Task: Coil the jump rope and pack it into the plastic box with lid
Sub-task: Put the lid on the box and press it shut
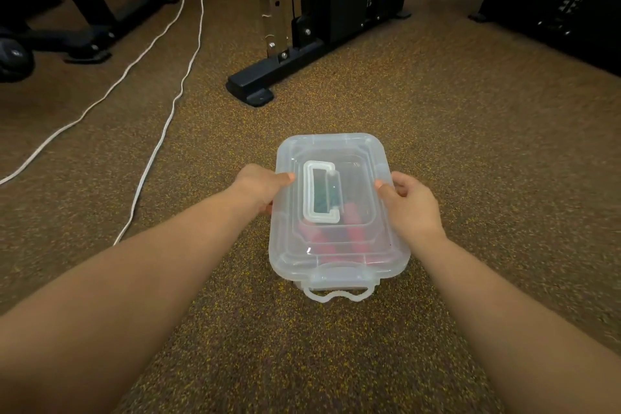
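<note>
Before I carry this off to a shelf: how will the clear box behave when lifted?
The plastic box probably lifts light, holding only the red-handled jump rope. Its thin walls may flex under the left hand and right hand. The lid might pop off if unlatched.

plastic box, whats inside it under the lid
Through the clear lid of the plastic box, two red jump rope handles show. The cord itself is mostly hidden.

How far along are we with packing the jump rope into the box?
Nearly finished. Done: the jump rope lies inside the box, its red handles showing through the clear plastic, and the lid sits on top. In hand: the left hand and right hand grip the lid's side edges, thumbs on top. Left: the front latch appears unfastened, so snapping it shut probably remains.
</note>
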